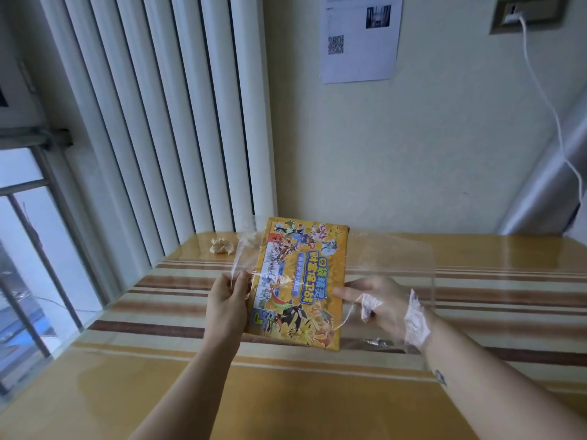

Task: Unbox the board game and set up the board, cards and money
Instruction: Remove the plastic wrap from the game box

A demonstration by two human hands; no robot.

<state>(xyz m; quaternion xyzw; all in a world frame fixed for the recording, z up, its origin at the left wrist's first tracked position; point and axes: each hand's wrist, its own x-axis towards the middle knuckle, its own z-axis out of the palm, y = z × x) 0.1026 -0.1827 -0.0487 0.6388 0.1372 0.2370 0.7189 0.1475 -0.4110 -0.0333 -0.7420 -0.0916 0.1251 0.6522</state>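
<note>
Step in hand: unwrapping, stage 1 of the unboxing. Nothing set up yet: no board, cards or money out.

- table [286,392]: glossy striped top, bare at 6 o'clock, both forearms coming in over it
- left hand [227,300] at 9 o'clock of the game box [298,281]: thumb and fingers curled, pinching a flap of the clear plastic wrap [397,258] right at the box's left long edge
- right hand [378,304] at 3 o'clock of the box, inside the wrap, film bunched round the wrist. Index fingertip reaches the box's right edge; can't tell if it pinches the box or only props it, the thumb is hidden by film glare
- box: yellow, printed face up, long axis running 6 to 12, sitting between the 2 hands. Can't tell if its near edge rests on the table or floats just above
- wrap hangs open mostly to the 3 o'clock side, so the box looks largely out of it

Next move, my read: pull the film clear of the box, free the right wrist from it, drop the wrap aside, then find the box's opening end. Film is slippery and clingy, so the box needs a firm hold during the pull.

Further out: crumpled paper ball [221,245] on the table at 11 o'clock of the box, well apart from the hands. Behind it vertical blinds [152,106], and a printed notice [360,36] on the wall at 12
</note>
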